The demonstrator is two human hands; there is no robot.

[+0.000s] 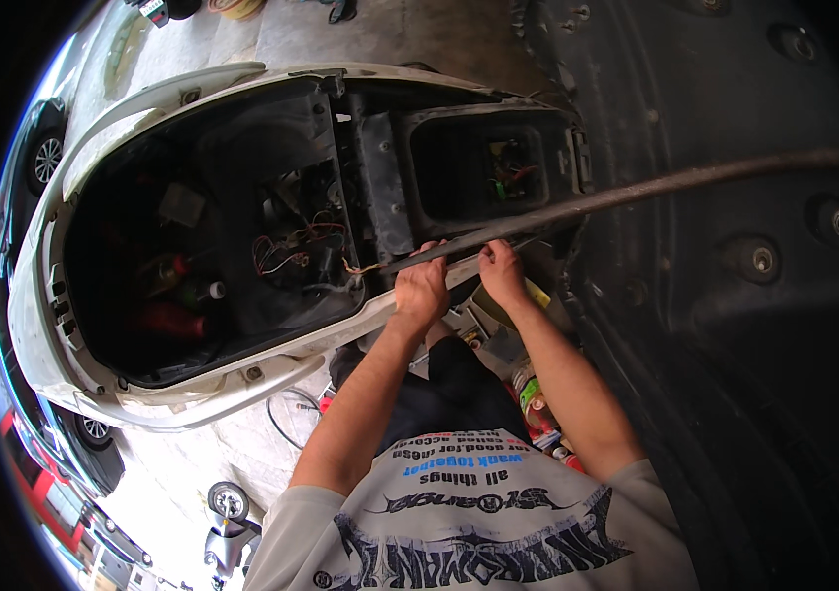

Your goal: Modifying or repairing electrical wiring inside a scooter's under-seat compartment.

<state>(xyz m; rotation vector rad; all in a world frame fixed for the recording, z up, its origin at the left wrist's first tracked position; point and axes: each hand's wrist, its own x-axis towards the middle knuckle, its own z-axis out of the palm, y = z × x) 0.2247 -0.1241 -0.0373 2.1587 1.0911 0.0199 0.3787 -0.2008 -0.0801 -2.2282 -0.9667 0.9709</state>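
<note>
A long dark wire sleeve (587,204) slants across the white scooter body (193,406). From its left end bare coloured wires (365,268) stick out over the edge of the dark storage well. My left hand (423,288) is closed round the sleeve near that end. Just to the right, my right hand (504,276) is closed with its fingertips pinched below the sleeve; what they hold, if anything, is hidden. Loose red and white wires (291,246) lie in an opening in the well's floor. A second, rectangular compartment (476,167) has more wires at its bottom.
Bottles (204,292) lie inside the storage well. On the right rises a large black panel (735,335) with round rubber feet, like a seat's underside. Colourful containers (535,406) stand beside my right arm. A small wheeled vehicle (229,527) and parked cars (48,158) are farther left.
</note>
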